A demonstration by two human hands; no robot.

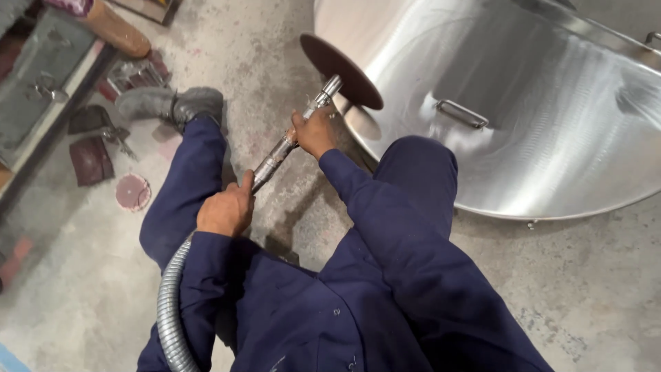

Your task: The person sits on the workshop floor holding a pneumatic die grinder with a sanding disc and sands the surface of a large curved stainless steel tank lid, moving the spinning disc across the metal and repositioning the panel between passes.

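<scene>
A large round brushed stainless-steel vessel (551, 117) fills the upper right of the frame, lying on a grey concrete floor (585, 303), a small steel handle (461, 114) welded to its curved surface. A person in dark blue coveralls (385, 275) sits against it, one leg stretched towards a grey work shoe (172, 103). A ribbed grey metal flexible hose (169, 310) rises from the lower left and runs into a slim steel grinder shaft (289, 141), which ends in a dark brown round abrasive disc (341, 72) set against the vessel's edge. The left hand (226, 210) is closed around the shaft's rear end, where the hose joins. The right hand (315, 131) grips the shaft farther forward, just behind the disc. Worn reddish discs (132, 191) and dark sanding scraps (91, 160) lie on the floor at left.
</scene>
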